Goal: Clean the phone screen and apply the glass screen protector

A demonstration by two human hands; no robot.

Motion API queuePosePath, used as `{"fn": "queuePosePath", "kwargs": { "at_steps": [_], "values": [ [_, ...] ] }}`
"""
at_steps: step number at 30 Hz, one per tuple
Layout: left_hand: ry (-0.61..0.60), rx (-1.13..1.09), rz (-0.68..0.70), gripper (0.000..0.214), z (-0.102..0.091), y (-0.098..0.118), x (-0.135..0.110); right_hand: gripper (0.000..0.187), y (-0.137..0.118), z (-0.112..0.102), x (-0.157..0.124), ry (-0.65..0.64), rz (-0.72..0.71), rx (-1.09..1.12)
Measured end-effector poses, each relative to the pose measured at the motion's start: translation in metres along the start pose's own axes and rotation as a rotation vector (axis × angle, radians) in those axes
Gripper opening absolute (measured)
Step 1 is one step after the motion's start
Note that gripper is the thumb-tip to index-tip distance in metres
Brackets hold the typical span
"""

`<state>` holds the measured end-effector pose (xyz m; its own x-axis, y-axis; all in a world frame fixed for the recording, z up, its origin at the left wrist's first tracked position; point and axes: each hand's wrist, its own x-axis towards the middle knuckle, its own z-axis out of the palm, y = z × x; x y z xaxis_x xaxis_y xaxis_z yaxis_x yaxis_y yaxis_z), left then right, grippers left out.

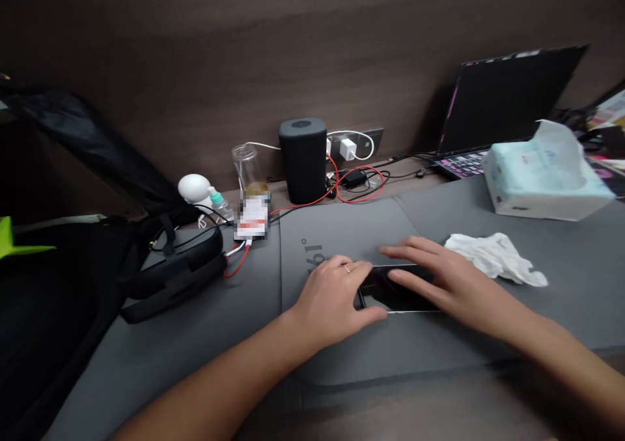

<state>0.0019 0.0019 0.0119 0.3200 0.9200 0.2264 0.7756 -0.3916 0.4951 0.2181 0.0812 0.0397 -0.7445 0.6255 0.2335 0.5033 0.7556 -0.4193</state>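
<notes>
A dark smartphone (385, 296) lies flat on the grey mat (351, 350), its glossy black face up and its long side running left to right. My left hand (334, 298), with a ring on one finger, grips the phone's left end, thumb along the near edge and fingers along the far edge. Over the right part of the phone hovers or rests my right hand (449, 284), fingers stretched out and apart; whether its fingertips touch the glass I cannot tell. That hand covers the phone's right end. Close behind it lies a crumpled white tissue (498, 256).
A tissue pack (541, 180) and an open laptop (512, 102) are at the right. Along the wall stand a black speaker (303, 161), a glass jar (248, 167) and tangled cables (364, 184). A charging phone (252, 218) and black headset (180, 265) sit left.
</notes>
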Motion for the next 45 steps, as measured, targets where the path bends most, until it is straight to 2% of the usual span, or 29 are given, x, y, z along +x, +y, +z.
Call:
{"fn": "queuePosePath", "kwargs": {
  "at_steps": [5,8,11,21,28,35,39,41,45],
  "values": [
    [-0.009,0.018,0.016,0.048,-0.001,0.002,-0.001,0.05,0.034,-0.009,-0.056,-0.045,0.061,-0.074],
    [-0.003,0.039,0.046,0.043,-0.001,0.002,-0.002,0.056,0.045,-0.005,-0.072,-0.062,0.059,-0.083],
    [-0.006,0.083,0.08,0.04,0.0,0.001,-0.003,0.053,0.051,0.0,-0.079,-0.048,0.061,-0.063],
    [-0.025,0.187,0.125,0.051,0.001,0.0,-0.004,0.04,0.049,-0.002,-0.078,0.009,0.015,-0.041],
    [0.009,0.161,0.118,0.044,0.002,0.001,-0.005,0.038,0.048,-0.005,-0.079,0.016,0.032,-0.02],
    [0.052,0.009,0.029,0.034,-0.004,0.007,-0.002,0.032,0.035,-0.015,-0.064,0.112,0.101,0.005],
    [0.095,-0.083,-0.049,0.037,-0.001,0.003,-0.004,0.041,0.029,-0.019,-0.047,0.18,0.181,0.047],
    [0.108,-0.103,-0.06,0.041,0.002,0.003,-0.004,0.042,0.031,-0.018,-0.039,0.153,0.206,0.084],
    [0.099,-0.062,-0.07,0.063,0.006,0.003,-0.005,0.039,0.037,-0.012,-0.03,0.061,0.225,0.128]
  ]
}}
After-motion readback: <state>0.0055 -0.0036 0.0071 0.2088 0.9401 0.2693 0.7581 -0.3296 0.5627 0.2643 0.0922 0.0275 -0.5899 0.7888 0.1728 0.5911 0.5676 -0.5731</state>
